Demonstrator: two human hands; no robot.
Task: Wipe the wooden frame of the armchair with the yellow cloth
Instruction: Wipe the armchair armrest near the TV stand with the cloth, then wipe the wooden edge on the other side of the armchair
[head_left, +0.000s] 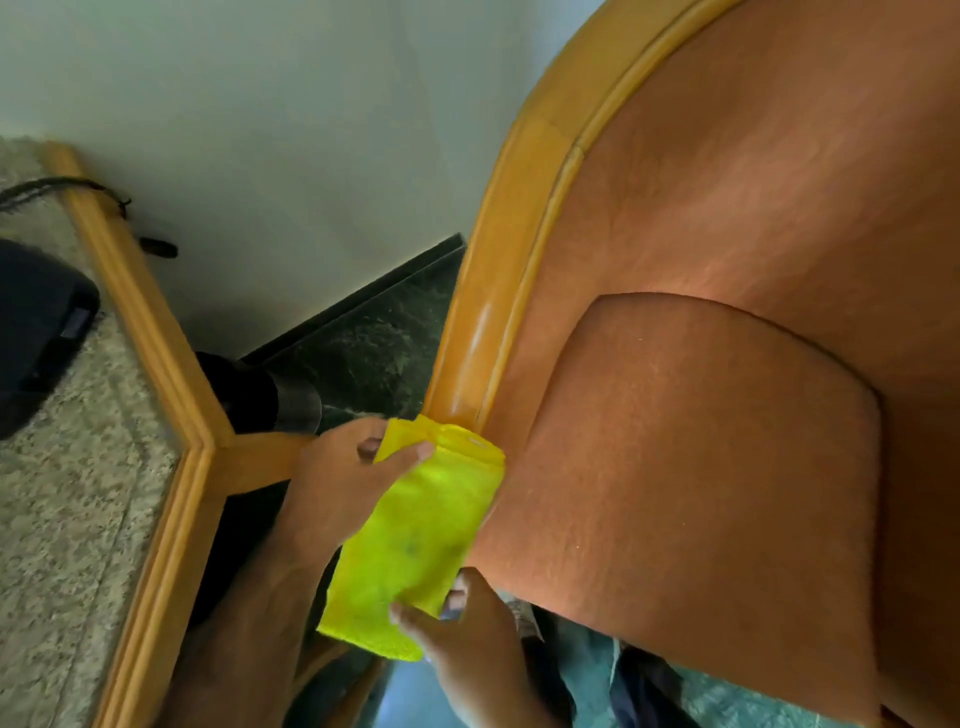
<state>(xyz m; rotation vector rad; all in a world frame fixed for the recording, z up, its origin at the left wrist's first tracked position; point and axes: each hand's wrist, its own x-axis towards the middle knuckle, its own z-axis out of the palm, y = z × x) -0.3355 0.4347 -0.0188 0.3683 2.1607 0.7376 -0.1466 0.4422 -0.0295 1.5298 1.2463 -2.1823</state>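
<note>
far left, a speckled counter (67, 467) with a wooden rim carries a dark pouch (36, 332) near its left edge, and a black cord (62, 184) runs along its back edge by the wall (260, 104). beyond the counter's corner the dark floor (374, 343) shows, with a black object on it that i cannot make out.

next comes the left hand (343, 478) — thumb and fingers closed on the upper end of the cloth (415, 535), pinning it where the frame (498, 270) runs down beside the seat. the cloth is folded into a long strip, lying over the lower stretch of the frame, so the wood under it is hidden. the right hand (467, 634) pinches the strip's lower end, fingers curled around its edge.

to the right the frame curves up and away, glossy, bordering the orange cushion (727, 389) that fills the rest of the view.

by my reading the wipe is under way at the low part of the frame, with the long upper curve not yet reached. the next move likely calls for keeping the strip taut between both hands and sliding it up along the wood, following the bend — pressing on the rail, not the upholstery beside it.
</note>
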